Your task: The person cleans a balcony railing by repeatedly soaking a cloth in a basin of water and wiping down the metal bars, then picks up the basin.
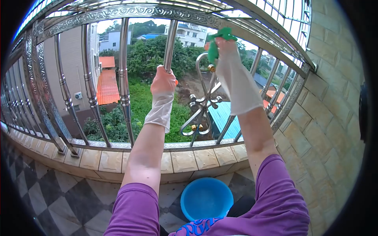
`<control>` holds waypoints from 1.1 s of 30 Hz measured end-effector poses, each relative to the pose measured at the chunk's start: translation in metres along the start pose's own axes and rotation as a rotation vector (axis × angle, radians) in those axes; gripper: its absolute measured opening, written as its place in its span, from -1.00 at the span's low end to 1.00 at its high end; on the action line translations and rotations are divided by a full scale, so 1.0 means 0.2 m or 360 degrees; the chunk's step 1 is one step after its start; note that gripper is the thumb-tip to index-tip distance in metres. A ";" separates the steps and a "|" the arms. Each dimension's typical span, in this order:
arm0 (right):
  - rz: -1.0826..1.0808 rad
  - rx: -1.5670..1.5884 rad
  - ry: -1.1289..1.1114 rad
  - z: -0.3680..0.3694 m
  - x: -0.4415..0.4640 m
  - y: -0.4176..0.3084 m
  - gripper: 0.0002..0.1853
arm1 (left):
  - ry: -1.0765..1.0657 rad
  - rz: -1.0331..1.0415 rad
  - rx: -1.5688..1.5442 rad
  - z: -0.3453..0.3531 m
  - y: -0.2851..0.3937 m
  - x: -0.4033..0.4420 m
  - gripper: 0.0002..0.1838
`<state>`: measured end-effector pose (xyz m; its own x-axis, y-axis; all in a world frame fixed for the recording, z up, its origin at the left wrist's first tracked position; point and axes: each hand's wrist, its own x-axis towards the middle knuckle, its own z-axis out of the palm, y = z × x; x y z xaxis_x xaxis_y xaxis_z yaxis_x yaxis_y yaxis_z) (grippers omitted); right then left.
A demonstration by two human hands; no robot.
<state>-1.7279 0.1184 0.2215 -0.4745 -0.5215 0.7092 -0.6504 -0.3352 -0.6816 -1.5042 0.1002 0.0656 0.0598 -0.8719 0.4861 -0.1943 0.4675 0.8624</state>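
Observation:
My left hand (163, 82), in a translucent glove with orange at the fingers, is wrapped round a shiny vertical bar (170, 45) of the metal railing. Higher up and to the right, my right hand (227, 49), in a matching pale glove, holds a green cloth (224, 34) against the railing near the patterned top rail (189, 15). Part of the cloth hangs down on the hand's left side. A curled metal ornament (202, 104) with gold-coloured knobs sits in the railing between my two forearms.
Below, a blue basin (206, 196) stands on the checkered floor (84, 200) close to my body. A tiled ledge (110, 160) carries the railing. The tiled wall (327, 122) bounds the right side. Past the bars lie greenery, roofs and buildings.

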 end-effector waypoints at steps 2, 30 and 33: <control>-0.0239 -0.0823 -0.0411 0.04 -0.09 -0.18 -0.78 | 0.0125 0.0011 0.0076 -0.06 0.11 -0.11 -0.78; -0.1438 -0.1442 0.0028 0.07 -0.89 -0.07 -0.77 | 0.0124 0.0553 -0.0193 0.03 -0.14 0.04 -0.76; -0.1570 -0.2061 -0.0034 0.16 -0.87 0.46 -0.83 | 0.0303 0.0693 0.0290 0.07 -0.20 0.09 -0.75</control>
<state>-1.6862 0.1534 0.0296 0.4062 -0.5298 0.7445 -0.7213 0.3143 0.6172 -1.5098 0.0629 0.0378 0.1094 -0.5515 0.8269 -0.4077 0.7338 0.5434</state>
